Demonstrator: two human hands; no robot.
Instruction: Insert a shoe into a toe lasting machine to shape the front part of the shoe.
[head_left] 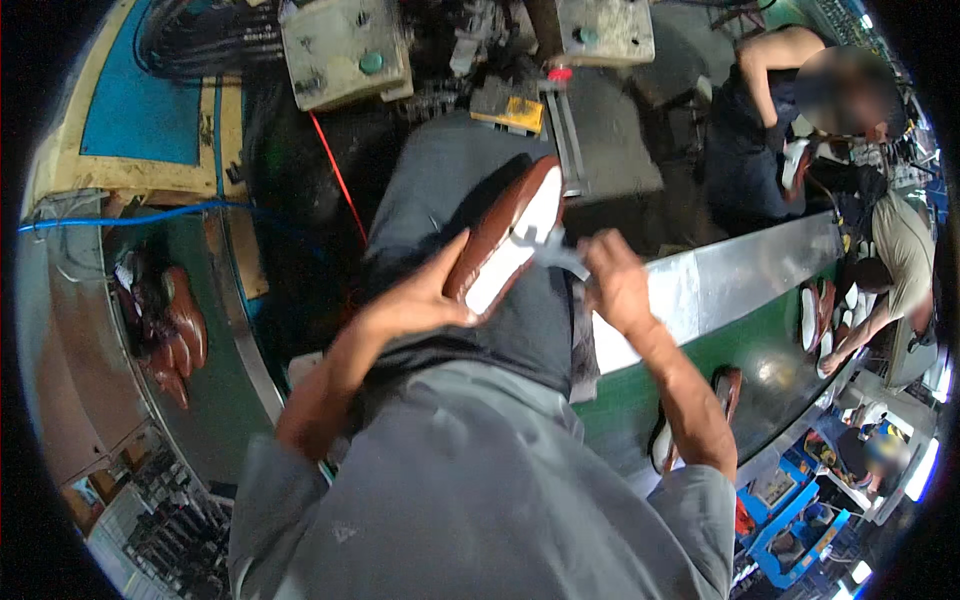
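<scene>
A brown leather shoe (486,222) with a white underside rests over my lap, its underside turned up and to the right. My left hand (425,303) is closed around its lower end, thumb along the side. My right hand (618,275) grips a grey, blurred hand tool (562,257). The tool's front end reaches the middle of the white underside; whether it touches or hovers, I cannot tell. Motion smears the fingers of the right hand, and the tool's exact kind does not show.
On my right a green conveyor belt (625,425) with a metal edge (740,280) carries several brown shoes (815,312). Brown shoe pieces (180,325) lie on the left. A machine with pale boxes (345,50) stands ahead. Two co-workers (755,130) are at the far right.
</scene>
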